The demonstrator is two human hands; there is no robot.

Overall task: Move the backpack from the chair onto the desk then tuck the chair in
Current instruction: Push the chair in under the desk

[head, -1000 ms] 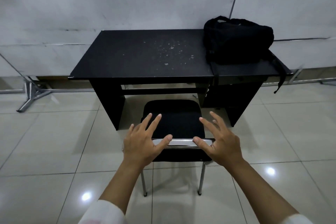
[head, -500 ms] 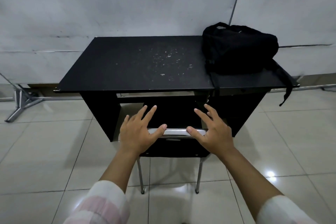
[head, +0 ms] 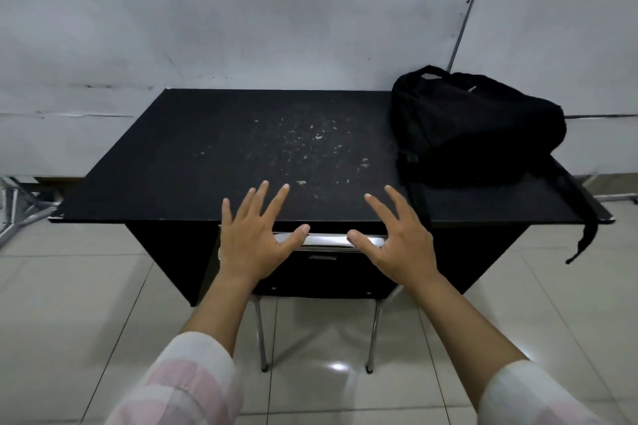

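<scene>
A black backpack (head: 473, 128) lies on the right end of the black desk (head: 214, 152), one strap hanging over the desk's right edge. The black chair (head: 324, 274) stands under the desk, with only its backrest, chrome top rail and two rear legs showing. My left hand (head: 253, 238) rests on the left part of the rail, fingers spread, thumb along the chrome. On the right part of the rail my right hand (head: 402, 240) presses the same way. Neither hand is closed around the rail. The seat is hidden beneath the desktop.
A white panelled wall runs close behind the desk. A metal stand foot (head: 20, 210) sits on the tiled floor at the far left. Pale specks are scattered on the desktop's middle. Open tiled floor lies to both sides of the desk.
The chair has slid forward under the desk with both hands on its top rail; its seat is now hidden. I have stepped closer, so the desk fills more of the view.
</scene>
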